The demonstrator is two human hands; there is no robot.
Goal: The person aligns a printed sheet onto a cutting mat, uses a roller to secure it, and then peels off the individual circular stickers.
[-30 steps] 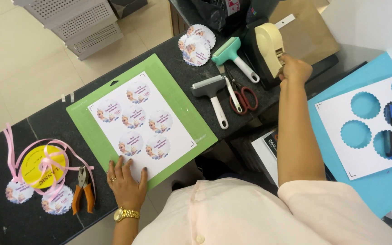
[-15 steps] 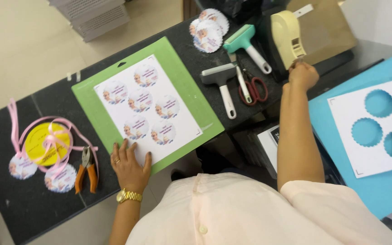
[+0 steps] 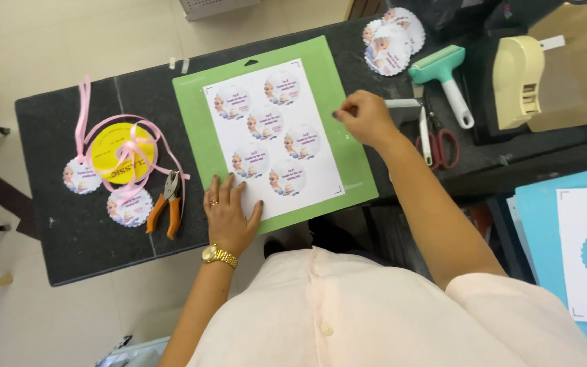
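A white sheet (image 3: 273, 136) printed with several round pictures lies on a green cutting mat (image 3: 348, 163) on the dark table (image 3: 56, 224). My left hand (image 3: 229, 214) rests flat on the sheet's near left corner, fingers spread, holding nothing. It wears a ring and a gold watch. My right hand (image 3: 365, 119) hovers at the sheet's far right edge with fingertips pinched together. I see nothing between them.
Left of the mat lie a yellow ribbon spool with pink ribbon (image 3: 122, 153), round scalloped tags (image 3: 129, 207) and orange-handled pliers (image 3: 164, 204). To the right are a teal roller (image 3: 443, 78), red scissors (image 3: 436, 143), a cream tape dispenser (image 3: 518, 81), more tags (image 3: 388, 37) and a blue mat (image 3: 538, 211).
My right hand has left the tape dispenser and come back to the sheet's right edge. The left hand stays pressed on the sheet. The view has shifted to the left.
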